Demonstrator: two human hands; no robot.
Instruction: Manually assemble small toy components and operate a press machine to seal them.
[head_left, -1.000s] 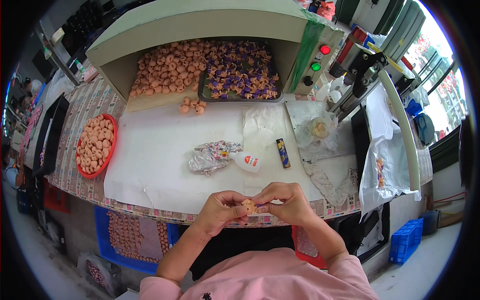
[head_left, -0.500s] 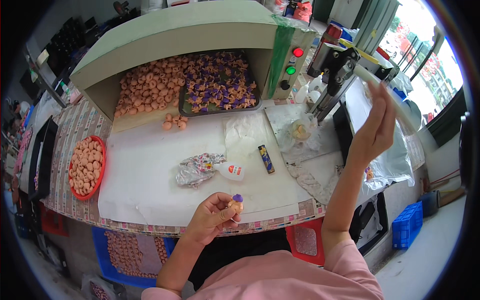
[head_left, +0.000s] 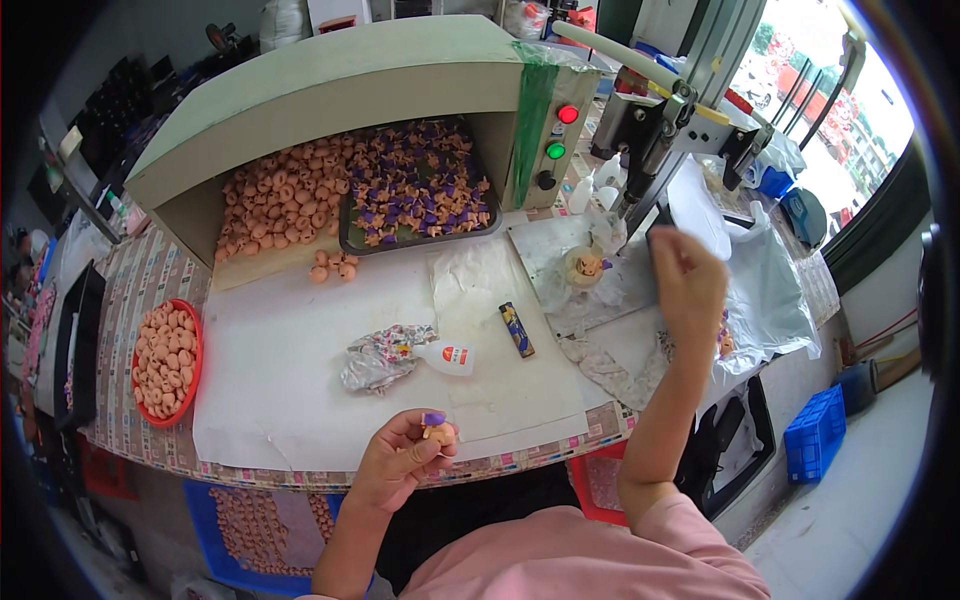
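Note:
My left hand (head_left: 400, 460), at the table's near edge, pinches a small flesh-coloured doll figure (head_left: 438, 433) with a purple part at its top. My right hand (head_left: 690, 280) is in the air at the right, just right of the hand press (head_left: 665, 125). Its fingers look curled but are smeared by motion, so whether they hold anything is hidden. The press's pale lever handle (head_left: 615, 52) points up and to the left, away from the hand. On the metal base plate (head_left: 540, 240) a round pale piece (head_left: 583, 268) sits in plastic film, with a bit of purple at its side.
A box-shaped heater (head_left: 320, 110) at the back covers a heap of doll heads (head_left: 275, 200) and a dark tray (head_left: 420, 243) of small purple-clad figures. A red basket (head_left: 198, 350) of heads stands at left. A white bottle (head_left: 447, 358) and a lighter-like tube (head_left: 517, 330) lie mid-table.
The press lever has swung up and left, and my right hand has come off it, moving down and left. My left hand still holds the figure. Purple now shows on the press plate.

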